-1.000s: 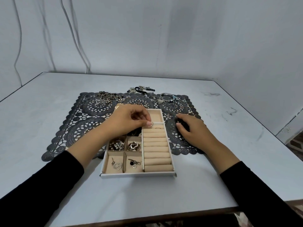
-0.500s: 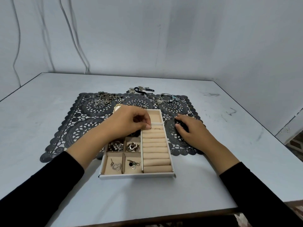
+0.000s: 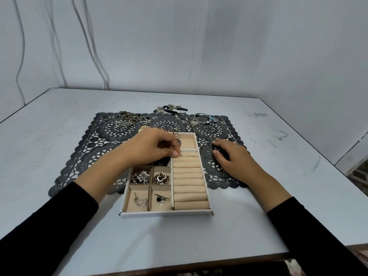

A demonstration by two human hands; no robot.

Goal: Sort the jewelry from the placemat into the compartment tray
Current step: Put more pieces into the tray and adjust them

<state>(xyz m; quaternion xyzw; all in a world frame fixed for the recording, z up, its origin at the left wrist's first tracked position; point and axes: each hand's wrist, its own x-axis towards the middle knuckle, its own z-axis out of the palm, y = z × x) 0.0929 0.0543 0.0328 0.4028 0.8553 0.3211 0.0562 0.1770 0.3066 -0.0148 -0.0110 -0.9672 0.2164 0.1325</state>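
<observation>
While the left hand (image 3: 153,148) pinches a ring (image 3: 180,155), the right hand (image 3: 233,162) rests slack on the table's (image 3: 258,226) placemat (image 3: 95,156).

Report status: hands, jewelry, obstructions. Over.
Left hand pinches ring at top roll of tray. Right hand rests on placemat, grasp unclear. Loose jewelry lies along far edge; nothing blocks tray.

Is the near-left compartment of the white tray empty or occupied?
Occupied: one silver heart-shaped pendant lies on the beige lining of the white compartment tray.
</observation>
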